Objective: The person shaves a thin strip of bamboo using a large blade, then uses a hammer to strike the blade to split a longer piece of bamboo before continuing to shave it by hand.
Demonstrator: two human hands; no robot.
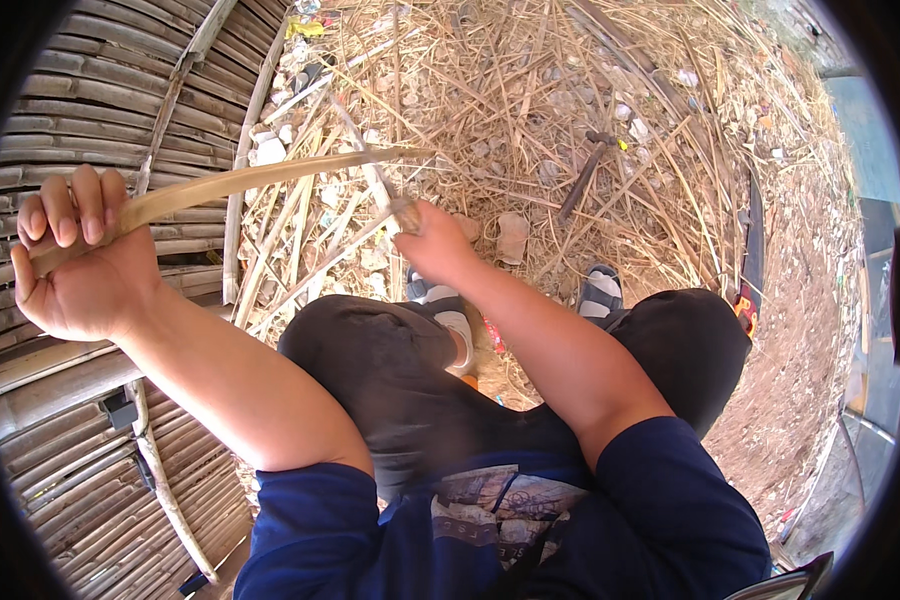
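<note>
My left hand (pixel 95 250), raised at the left in front of the bamboo wall, has its fingers curled round one end of a long, flat bamboo strip (pixel 240 180). The strip bows slightly and reaches right toward the middle of the view. My right hand (pixel 438 243) is closed on the short handle of a knife (pixel 374 180), just above my knees. Its pale, narrow blade points up and left and crosses the strip near the strip's far end. Whether the edge bites into the bamboo I cannot tell.
Bamboo slats form a wall (pixel 100 110) along the left. Shavings and split strips (pixel 490 90) litter the stony ground. A dark, stick-like tool (pixel 584 178) lies ahead; a saw (pixel 752 250) with an orange handle lies right of my knee. My sandalled feet (pixel 600 290) are below.
</note>
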